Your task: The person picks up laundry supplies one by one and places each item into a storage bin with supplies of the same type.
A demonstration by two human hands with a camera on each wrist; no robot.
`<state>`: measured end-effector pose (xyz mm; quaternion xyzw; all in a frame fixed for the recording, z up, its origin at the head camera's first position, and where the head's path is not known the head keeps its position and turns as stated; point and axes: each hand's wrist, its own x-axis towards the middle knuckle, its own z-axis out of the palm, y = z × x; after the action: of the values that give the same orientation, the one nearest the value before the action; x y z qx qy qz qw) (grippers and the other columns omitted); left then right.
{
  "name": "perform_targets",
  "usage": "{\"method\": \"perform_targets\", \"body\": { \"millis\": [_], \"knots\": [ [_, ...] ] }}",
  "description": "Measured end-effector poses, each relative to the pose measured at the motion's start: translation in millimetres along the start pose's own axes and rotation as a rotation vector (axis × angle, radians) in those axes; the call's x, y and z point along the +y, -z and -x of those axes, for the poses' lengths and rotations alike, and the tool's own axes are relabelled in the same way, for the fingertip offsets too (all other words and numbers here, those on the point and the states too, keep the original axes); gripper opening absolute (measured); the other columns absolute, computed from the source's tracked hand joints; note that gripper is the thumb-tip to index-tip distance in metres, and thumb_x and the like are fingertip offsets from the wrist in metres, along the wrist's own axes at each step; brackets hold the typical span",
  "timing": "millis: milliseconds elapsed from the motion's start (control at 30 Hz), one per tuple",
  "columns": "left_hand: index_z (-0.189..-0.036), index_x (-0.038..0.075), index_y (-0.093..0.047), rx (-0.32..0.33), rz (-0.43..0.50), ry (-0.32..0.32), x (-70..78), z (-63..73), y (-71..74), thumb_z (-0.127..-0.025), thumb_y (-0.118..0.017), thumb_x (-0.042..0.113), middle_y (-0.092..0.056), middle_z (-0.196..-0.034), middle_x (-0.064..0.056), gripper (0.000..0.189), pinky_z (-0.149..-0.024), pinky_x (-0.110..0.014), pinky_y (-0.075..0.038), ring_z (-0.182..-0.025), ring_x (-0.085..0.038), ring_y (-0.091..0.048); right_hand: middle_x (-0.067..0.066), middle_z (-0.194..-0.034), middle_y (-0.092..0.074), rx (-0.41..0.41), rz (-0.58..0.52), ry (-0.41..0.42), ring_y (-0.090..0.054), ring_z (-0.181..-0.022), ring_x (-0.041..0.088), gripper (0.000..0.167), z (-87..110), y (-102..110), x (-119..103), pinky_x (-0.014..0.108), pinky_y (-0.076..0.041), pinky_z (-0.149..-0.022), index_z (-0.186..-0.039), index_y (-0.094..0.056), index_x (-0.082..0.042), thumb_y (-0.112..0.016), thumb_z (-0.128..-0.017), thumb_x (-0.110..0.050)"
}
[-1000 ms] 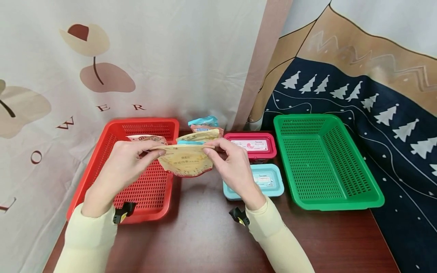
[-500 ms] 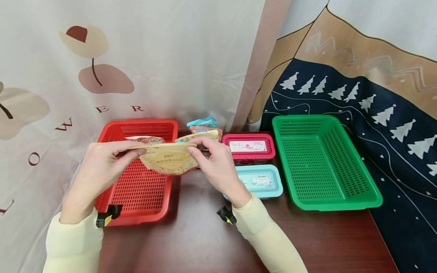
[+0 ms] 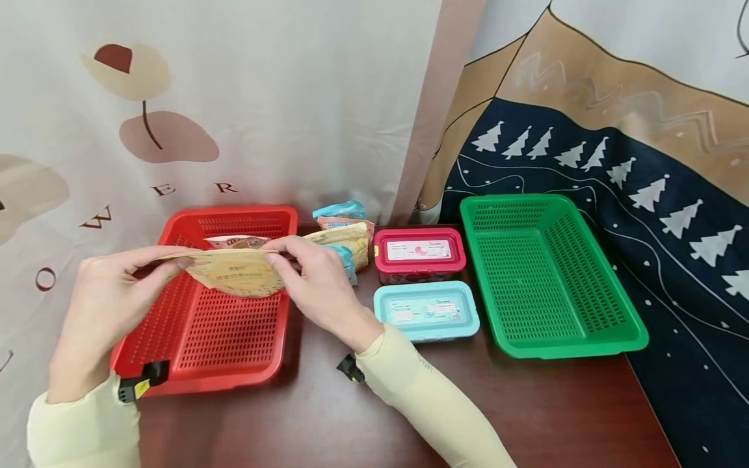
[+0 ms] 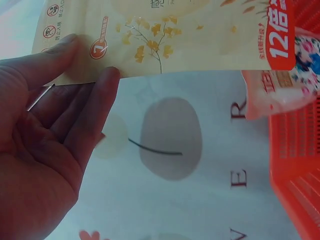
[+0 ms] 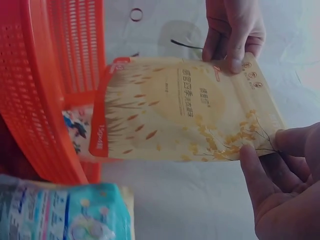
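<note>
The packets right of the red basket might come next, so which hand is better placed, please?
The right hand, probably: it is nearer the packets, while the left hand is at the left side of the red basket. Both pinch the beige pouch, so the right must first let go.

1. At left on the table (image 3: pixel 328 416): first basket (image 3: pixel 228 331), packet (image 3: pixel 236 242) inside near its back.
2. Over it, between left hand (image 3: pixel 111 299) and right hand (image 3: pixel 318 286): pouch (image 3: pixel 236 273).
3. Next rightward: bags (image 3: pixel 353 237), then rear box (image 3: pixel 419 252) behind front box (image 3: pixel 426 312).
4. Far right: second basket (image 3: pixel 529 286).
</note>
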<state>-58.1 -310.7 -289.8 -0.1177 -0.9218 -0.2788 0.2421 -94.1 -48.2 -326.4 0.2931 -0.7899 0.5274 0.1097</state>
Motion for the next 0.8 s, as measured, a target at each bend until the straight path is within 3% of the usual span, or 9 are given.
{"method": "perform_targets", "body": {
  "millis": [133, 233, 333, 533, 600, 700, 800],
  "knots": [
    [-0.105, 0.005, -0.082, -0.010, 0.008, 0.145, -10.6, 4.7, 3.7, -0.083, -0.083, -0.004, -0.056, -0.086, 0.048, 0.024, -0.055, -0.007, -0.034, -0.059, 0.013, -0.046, -0.005, -0.110, -0.073, -0.034, 0.024, -0.004, -0.057, -0.084, -0.001, 0.016, -6.0, -13.3, -1.3, 0.010, -0.044, -0.074, -0.116, -0.074, -0.013, -0.063, -0.105, -0.019],
    [-0.109, 0.001, -0.080, -0.028, 0.005, 0.240, -19.3, 8.1, 5.4, -0.087, -0.081, 0.000, -0.054, -0.084, 0.049, 0.021, -0.059, -0.005, -0.038, -0.067, 0.018, -0.051, -0.006, -0.113, -0.073, -0.055, 0.051, -0.006, -0.058, -0.087, -0.001, 0.017, -10.8, -23.7, -0.6, 0.009, -0.042, -0.076, -0.117, -0.074, -0.014, -0.062, -0.105, -0.019],
    [-0.112, 0.000, -0.078, -0.055, -0.001, 0.286, -30.1, 10.1, 5.4, -0.091, -0.079, 0.004, -0.053, -0.084, 0.049, 0.022, -0.060, -0.005, -0.040, -0.070, 0.019, -0.052, -0.006, -0.114, -0.074, -0.081, 0.072, -0.021, -0.060, -0.091, -0.002, 0.018, -14.9, -33.8, 1.6, 0.008, -0.042, -0.078, -0.117, -0.074, -0.015, -0.062, -0.106, -0.021],
    [-0.117, 0.000, -0.074, -0.170, 0.016, 0.345, -54.6, 14.3, 4.2, -0.096, -0.075, 0.012, -0.056, -0.083, 0.045, 0.024, -0.058, -0.010, -0.042, -0.069, 0.011, -0.053, -0.008, -0.113, -0.073, -0.130, 0.098, -0.080, -0.059, -0.088, -0.006, 0.019, -17.8, -50.2, 11.0, 0.007, -0.042, -0.075, -0.118, -0.074, -0.018, -0.061, -0.106, -0.024],
    [-0.116, 0.001, -0.075, -0.195, 0.007, 0.337, -61.7, 15.2, 1.8, -0.095, -0.076, 0.013, -0.061, -0.083, 0.038, 0.024, -0.058, -0.012, -0.043, -0.068, 0.008, -0.054, -0.008, -0.112, -0.074, -0.143, 0.103, -0.101, -0.058, -0.086, -0.007, 0.019, -17.5, -55.0, 15.7, 0.007, -0.042, -0.074, -0.118, -0.074, -0.019, -0.060, -0.107, -0.025],
    [-0.114, 0.001, -0.076, -0.242, -0.054, 0.329, -69.5, 15.3, -2.9, -0.095, -0.077, 0.016, -0.074, -0.088, 0.013, 0.024, -0.055, -0.015, -0.043, -0.066, 0.003, -0.053, -0.009, -0.111, -0.074, -0.159, 0.111, -0.135, -0.057, -0.085, -0.007, 0.020, -16.7, -62.6, 23.2, 0.008, -0.042, -0.073, -0.118, -0.075, -0.021, -0.060, -0.107, -0.027],
    [-0.111, 0.003, -0.077, -0.282, -0.130, 0.318, -75.2, 13.6, -8.0, -0.095, -0.076, 0.019, -0.076, -0.094, -0.012, 0.023, -0.053, -0.019, -0.042, -0.065, -0.001, -0.052, -0.012, -0.110, -0.074, -0.177, 0.111, -0.181, -0.057, -0.084, -0.008, 0.020, -16.0, -70.1, 30.0, 0.008, -0.042, -0.073, -0.118, -0.076, -0.024, -0.060, -0.107, -0.029]
  ]
}}
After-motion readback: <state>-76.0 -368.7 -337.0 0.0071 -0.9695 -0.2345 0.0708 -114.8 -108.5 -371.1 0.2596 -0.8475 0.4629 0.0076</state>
